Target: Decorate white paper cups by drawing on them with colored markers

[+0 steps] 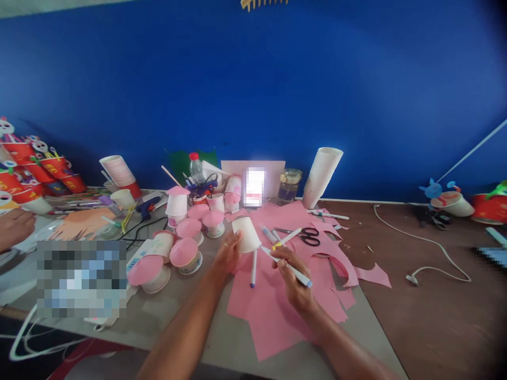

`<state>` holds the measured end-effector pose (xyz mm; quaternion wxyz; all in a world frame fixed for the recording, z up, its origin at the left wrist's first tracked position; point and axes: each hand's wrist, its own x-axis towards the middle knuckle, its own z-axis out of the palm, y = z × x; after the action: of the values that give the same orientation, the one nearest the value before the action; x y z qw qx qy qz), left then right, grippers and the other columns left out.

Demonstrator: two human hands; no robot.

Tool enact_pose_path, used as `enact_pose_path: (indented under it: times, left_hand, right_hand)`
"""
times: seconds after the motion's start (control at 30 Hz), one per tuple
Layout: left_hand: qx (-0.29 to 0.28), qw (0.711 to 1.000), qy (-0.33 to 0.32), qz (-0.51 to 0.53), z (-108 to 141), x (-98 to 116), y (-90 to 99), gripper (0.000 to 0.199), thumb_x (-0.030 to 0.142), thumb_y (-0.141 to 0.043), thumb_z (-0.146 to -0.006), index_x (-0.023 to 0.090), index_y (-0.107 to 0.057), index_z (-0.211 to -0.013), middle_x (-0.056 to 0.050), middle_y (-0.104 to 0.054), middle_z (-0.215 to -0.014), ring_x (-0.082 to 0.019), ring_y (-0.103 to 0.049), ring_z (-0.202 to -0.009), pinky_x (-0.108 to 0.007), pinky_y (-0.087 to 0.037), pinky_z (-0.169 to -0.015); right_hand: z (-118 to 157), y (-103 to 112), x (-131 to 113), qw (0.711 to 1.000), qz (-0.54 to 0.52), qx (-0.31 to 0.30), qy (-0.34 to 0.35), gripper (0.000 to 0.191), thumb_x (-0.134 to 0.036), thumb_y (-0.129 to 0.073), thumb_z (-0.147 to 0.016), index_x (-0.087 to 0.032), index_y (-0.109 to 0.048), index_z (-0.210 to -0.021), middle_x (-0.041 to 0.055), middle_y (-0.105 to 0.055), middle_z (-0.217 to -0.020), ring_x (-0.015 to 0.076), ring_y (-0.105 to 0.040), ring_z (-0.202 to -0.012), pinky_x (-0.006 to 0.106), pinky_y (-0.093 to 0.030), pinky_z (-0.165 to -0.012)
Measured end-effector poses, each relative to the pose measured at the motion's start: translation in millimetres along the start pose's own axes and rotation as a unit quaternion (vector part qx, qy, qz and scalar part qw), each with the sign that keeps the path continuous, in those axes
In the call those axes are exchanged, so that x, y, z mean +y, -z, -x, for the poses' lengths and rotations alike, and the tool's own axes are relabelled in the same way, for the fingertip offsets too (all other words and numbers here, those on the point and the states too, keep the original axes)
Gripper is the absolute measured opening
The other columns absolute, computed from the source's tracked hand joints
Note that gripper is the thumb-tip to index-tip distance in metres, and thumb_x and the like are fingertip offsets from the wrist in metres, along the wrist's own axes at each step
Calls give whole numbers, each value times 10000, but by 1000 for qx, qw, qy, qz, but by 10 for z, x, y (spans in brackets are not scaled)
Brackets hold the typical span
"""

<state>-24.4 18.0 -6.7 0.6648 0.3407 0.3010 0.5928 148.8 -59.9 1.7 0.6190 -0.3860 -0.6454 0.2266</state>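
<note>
A plain white paper cup (246,236), tilted on its side, is held at its left by my left hand (231,253). Closed round a white marker (298,275) with a blue end is my right hand (293,279); the marker's tip is at the cup's lower right edge. Pink paper sheets (273,327) lie beneath both hands. On them are another marker (253,269), a yellow-tipped marker (289,238) and black-handled scissors (311,236). Left of my left hand stand several cups with pink paper tops (185,253).
Stacked white cups (322,177) stand behind the paper, beside a glass jar (290,186) and a lit screen (254,186). A glue gun (148,207) and black cords lie left. Another person's hand (16,227) shows at far left. A white cable (428,243) crosses the brown table.
</note>
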Motion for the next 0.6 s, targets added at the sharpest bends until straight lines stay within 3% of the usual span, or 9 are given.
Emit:
enact_pose_path:
  times: [0.13, 0.33, 0.6]
  left_hand:
    - [0, 1000, 14, 20, 3, 7, -12, 462, 434, -856, -649, 182, -690, -998, -42, -732, -820, -236, -694, -869, -332, -530, -818]
    - [-4, 1000, 17, 25, 16, 11, -55, 532, 438, -885, -597, 192, -688, -1025, -37, -725, -827, -226, -685, -847, -343, -529, -826]
    - [-21, 1000, 20, 6, 51, -4, -39, 356, 392, -866, -648, 159, -714, -871, -28, -714, -785, -208, -663, -804, -287, -499, -733]
  right_hand:
    - [-9, 36, 38, 999, -6, 44, -32, 223, -364, -500, -974, -221, -671, -965, 20, -632, -766, 166, -585, -664, 291, -487, -595]
    - [-9, 22, 86, 998, -30, 37, -43, 220, -398, -537, -954, -218, -651, -1008, 26, -627, -801, 167, -582, -682, 288, -490, -599]
    - [-42, 7, 50, 1000, -15, -2, 6, 181, -302, -509, -976, -224, -647, -1064, 38, -663, -834, 175, -617, -735, 310, -505, -668]
